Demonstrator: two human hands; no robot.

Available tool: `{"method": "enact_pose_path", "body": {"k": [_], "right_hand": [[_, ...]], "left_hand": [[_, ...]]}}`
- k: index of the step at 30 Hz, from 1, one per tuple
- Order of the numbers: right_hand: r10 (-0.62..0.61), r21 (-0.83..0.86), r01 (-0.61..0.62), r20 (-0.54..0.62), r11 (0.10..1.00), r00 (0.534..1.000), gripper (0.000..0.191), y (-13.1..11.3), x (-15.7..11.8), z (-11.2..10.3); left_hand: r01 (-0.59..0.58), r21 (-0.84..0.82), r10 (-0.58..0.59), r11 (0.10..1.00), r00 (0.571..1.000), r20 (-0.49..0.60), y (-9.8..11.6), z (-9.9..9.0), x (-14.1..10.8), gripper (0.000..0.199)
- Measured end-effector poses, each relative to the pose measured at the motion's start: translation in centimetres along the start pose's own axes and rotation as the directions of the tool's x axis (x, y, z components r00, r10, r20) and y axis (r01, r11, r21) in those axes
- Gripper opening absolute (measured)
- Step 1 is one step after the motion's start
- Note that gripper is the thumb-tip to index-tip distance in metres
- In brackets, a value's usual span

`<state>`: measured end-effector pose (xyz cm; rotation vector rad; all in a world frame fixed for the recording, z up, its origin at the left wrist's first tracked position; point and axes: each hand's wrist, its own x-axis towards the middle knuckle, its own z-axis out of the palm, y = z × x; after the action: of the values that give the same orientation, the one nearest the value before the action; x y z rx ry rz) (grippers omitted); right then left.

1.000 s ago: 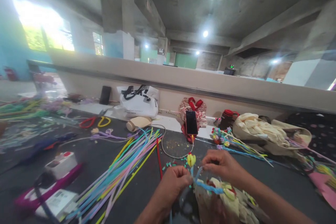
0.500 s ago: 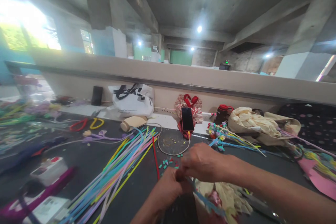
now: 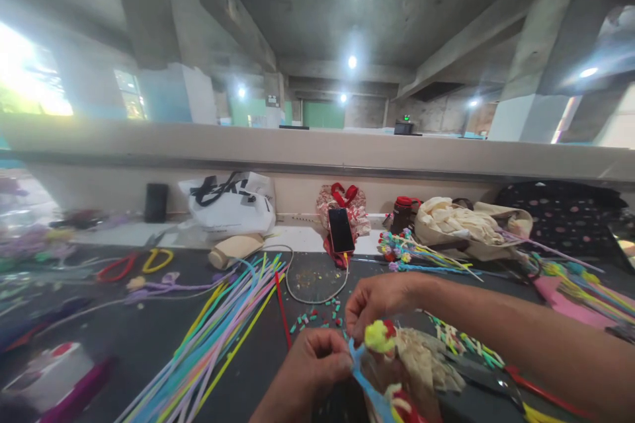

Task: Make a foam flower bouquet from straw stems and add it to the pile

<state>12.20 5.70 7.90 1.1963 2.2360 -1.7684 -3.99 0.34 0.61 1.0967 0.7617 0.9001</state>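
My left hand (image 3: pixel 320 363) pinches a light blue pipe cleaner stem (image 3: pixel 366 382) between thumb and forefinger, low in the middle of the view. Just above its upper end, my right hand (image 3: pixel 384 301) has thumb and fingers pressed together; what lies between them is hidden. A fuzzy yellow pipe cleaner flower (image 3: pixel 378 337) with red beside it shows below my right hand. Small cut pieces (image 3: pixel 317 316) in teal and red are scattered on the dark table past my fingers. To the left lies a bundle of coloured pipe cleaners (image 3: pixel 223 337), a single red one (image 3: pixel 282 310) along its edge.
Black-bladed scissors (image 3: pixel 483 373) lie under my right forearm, near cut pieces (image 3: pixel 464 340). Finished flower stems (image 3: pixel 407 248) lie farther back. A phone (image 3: pixel 340 230) on a cable leans against a patterned bag (image 3: pixel 364 201). A white bag (image 3: pixel 233 208) and a cardboard roll (image 3: pixel 233 251) sit back left.
My hands have drawn slightly apart, and the blue stem and yellow flower have come into clear sight. The view has swung a little to the right.
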Motion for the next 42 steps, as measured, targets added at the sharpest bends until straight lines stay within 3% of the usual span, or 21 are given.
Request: {"method": "enact_pose_path", "body": {"k": [2, 5, 8, 11, 13, 15, 19, 21, 27, 36, 39, 42], "right_hand": [[-0.055, 0.126, 0.062, -0.058, 0.990, 0.997, 0.016, 0.6, 0.0, 1.0], [-0.125, 0.256, 0.199, -0.280, 0.946, 0.952, 0.016, 1.1, 0.7, 3.4], [-0.155, 0.320, 0.372, -0.540, 0.871, 0.827, 0.026, 1.6, 2.2, 5.5], [-0.103, 0.438, 0.551, -0.710, 0.710, 0.696, 0.025, 2.4, 4.5, 6.5], [-0.072, 0.502, 0.611, -0.734, 0.612, 0.675, 0.023, 3.1, 6.2, 6.6], [-0.065, 0.517, 0.640, -0.747, 0.568, 0.661, 0.028, 3.8, 7.9, 6.6], [-0.050, 0.493, 0.677, -0.788, 0.546, 0.614, 0.030, 4.7, 9.8, 6.5], [-0.046, 0.473, 0.687, -0.805, 0.552, 0.591, 0.028, 5.0, 10.0, 6.4], [-0.059, 0.419, 0.669, -0.821, 0.614, 0.568, 0.028, 5.0, 8.6, 5.8], [-0.050, 0.363, 0.682, -0.862, 0.635, 0.505, 0.020, 6.1, 7.2, 5.8], [-0.061, 0.370, 0.685, -0.854, 0.627, 0.517, 0.020, 6.2, 6.7, 5.9], [-0.072, 0.380, 0.679, -0.840, 0.628, 0.537, 0.019, 6.1, 6.3, 6.0]], "left_hand": [[-0.041, -0.209, 0.032, 0.977, 0.998, -0.047, -0.4, -0.1, 0.1, 0.029], [-0.094, -0.385, 0.035, 0.918, 0.987, -0.157, -0.8, -0.3, 0.6, 0.032], [-0.157, -0.344, 0.055, 0.926, 0.956, -0.289, -0.7, -0.5, 1.0, 0.030], [-0.258, -0.312, 0.108, 0.914, 0.898, -0.426, -0.6, -0.6, 1.2, 0.028], [-0.288, -0.303, 0.114, 0.908, 0.868, -0.482, -0.8, -0.6, 1.4, 0.028], [-0.282, -0.291, 0.095, 0.914, 0.847, -0.522, -1.1, -0.8, 1.7, 0.031], [-0.266, -0.206, 0.087, 0.942, 0.785, -0.613, -1.7, -1.4, 2.5, 0.038], [-0.246, -0.163, 0.092, 0.955, 0.774, -0.626, -1.8, -1.6, 2.8, 0.038], [-0.249, -0.119, 0.131, 0.961, 0.791, -0.597, -1.9, -1.3, 2.8, 0.030], [-0.149, -0.155, 0.054, 0.977, 0.869, -0.491, -1.9, 0.0, 2.6, 0.023], [-0.115, -0.169, 0.028, 0.979, 0.895, -0.444, -1.6, 0.6, 2.3, 0.028], [-0.084, -0.119, 0.022, 0.989, 0.895, -0.446, -1.3, 0.8, 2.2, 0.033]]}}
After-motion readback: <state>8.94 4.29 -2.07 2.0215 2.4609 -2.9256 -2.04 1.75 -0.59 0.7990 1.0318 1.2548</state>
